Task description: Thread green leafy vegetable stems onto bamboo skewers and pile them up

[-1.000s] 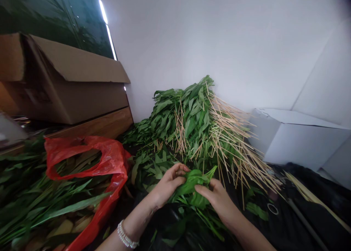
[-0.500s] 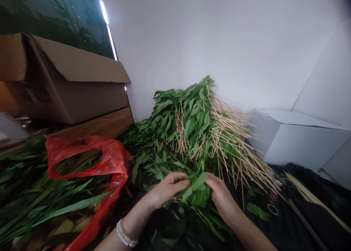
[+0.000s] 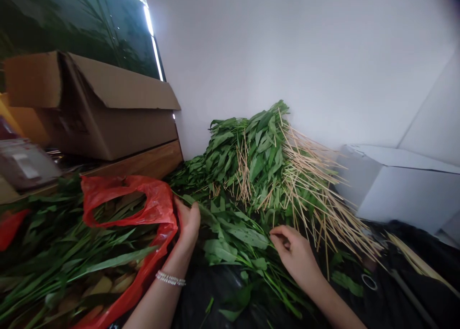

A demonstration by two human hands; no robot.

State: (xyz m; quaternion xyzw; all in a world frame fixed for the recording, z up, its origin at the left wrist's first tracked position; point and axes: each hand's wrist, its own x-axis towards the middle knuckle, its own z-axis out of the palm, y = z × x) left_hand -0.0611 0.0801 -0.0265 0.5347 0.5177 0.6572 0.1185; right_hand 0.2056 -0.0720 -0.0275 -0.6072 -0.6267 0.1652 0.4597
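My left hand (image 3: 187, 220), with a beaded bracelet on its wrist, is beside the rim of a red plastic bag (image 3: 163, 209). Its thumb stands apart from the fingers, which are partly hidden, and I see nothing held in it. Thumb and forefinger of my right hand (image 3: 290, 246) are pinched together next to a leaf of the loose leafy green stems (image 3: 247, 235). Whatever is in that pinch is too small to make out. These stems lie between my hands on a black plastic sheet (image 3: 201, 290).
Behind, bundled leafy greens (image 3: 230, 142) with thin pale stalks (image 3: 316, 185) lean against the white wall. An open cardboard box (image 3: 136, 128) stands left, a white box (image 3: 402, 190) right. More greens (image 3: 53, 257) lie in and around the bag. A white ring (image 3: 369, 282) lies at right.
My hands have parted. The left let go of the green leaves and moved left to the red bag; the right stays near the stems. The view has turned slightly left.
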